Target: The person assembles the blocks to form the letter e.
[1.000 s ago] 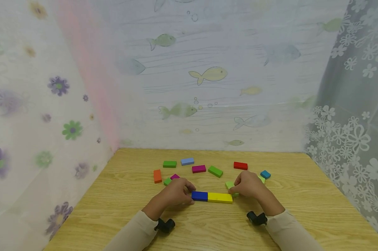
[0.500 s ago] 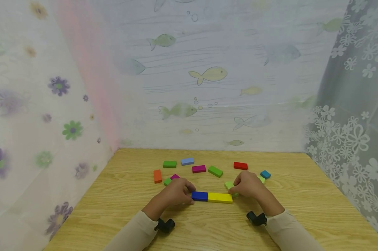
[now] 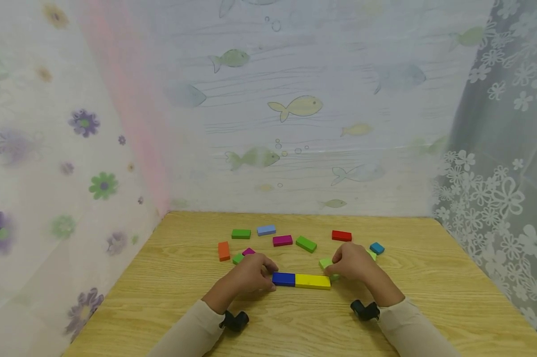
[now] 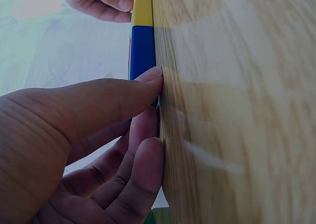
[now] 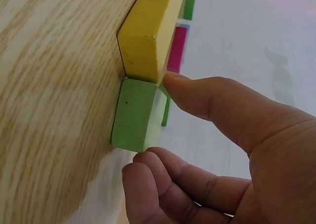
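A blue block (image 3: pixel 284 279) and a longer yellow block (image 3: pixel 313 281) lie end to end in a row on the wooden table. My left hand (image 3: pixel 250 273) pinches the blue block's left end between thumb and fingertips, seen closer in the left wrist view. At the row's other end, my right hand (image 3: pixel 350 263) holds a light green block (image 5: pixel 132 112) between thumb and fingers. This block touches the yellow block's end and slants away toward the back in the head view. The hand hides part of it there.
Behind the row lie several loose blocks, among them orange (image 3: pixel 224 251), green (image 3: pixel 241 233), light blue (image 3: pixel 266 230), magenta (image 3: pixel 282 240), red (image 3: pixel 342 235) and blue (image 3: pixel 377 248). Another light green block (image 3: pixel 372 255) is partly hidden behind the right hand. A fish-print curtain (image 3: pixel 295 188) hangs behind the table.
The far end of the light green block has shifted very slightly left since the earliest frame. Both hands keep their places, and the row stays where it was.
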`<state>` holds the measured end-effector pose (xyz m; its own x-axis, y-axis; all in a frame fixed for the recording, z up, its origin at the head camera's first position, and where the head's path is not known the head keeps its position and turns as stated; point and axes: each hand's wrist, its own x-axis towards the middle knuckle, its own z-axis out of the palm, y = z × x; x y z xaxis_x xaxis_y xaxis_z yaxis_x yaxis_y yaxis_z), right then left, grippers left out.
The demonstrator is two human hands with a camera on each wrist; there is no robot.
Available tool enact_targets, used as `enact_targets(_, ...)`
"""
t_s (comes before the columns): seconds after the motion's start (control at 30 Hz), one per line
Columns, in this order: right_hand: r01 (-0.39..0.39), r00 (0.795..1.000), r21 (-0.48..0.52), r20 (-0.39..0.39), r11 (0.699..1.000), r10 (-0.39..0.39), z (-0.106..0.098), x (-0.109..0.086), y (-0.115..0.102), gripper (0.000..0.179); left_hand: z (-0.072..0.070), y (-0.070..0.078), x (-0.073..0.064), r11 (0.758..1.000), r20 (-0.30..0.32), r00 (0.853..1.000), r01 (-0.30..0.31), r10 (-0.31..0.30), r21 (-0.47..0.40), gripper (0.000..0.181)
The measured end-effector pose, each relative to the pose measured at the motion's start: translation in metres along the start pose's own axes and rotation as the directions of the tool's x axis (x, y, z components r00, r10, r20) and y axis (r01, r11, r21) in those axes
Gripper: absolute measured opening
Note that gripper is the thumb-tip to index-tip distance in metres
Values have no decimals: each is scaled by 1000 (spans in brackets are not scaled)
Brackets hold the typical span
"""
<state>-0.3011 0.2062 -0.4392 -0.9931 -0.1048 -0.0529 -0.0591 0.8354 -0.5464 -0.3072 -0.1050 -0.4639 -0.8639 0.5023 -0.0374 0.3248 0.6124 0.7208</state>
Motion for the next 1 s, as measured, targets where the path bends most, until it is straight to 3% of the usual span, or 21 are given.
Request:
enact_targets(0.27,16,1000,-21,4,1000,-16,-7,6,0,27,2,0,2,1000,3,1000,-10,10,1,40)
enact_targets(0.53,111,994,-48,-5,993,-112,-15,19,-5,46,1,0,3,1000,3,1000,-7,7,7,41)
enact_targets(1.0,127,992,-3,-13,992,-127,-13,52,-20,50,0,0,1,1000,-3,1000,-13,13,-1,40)
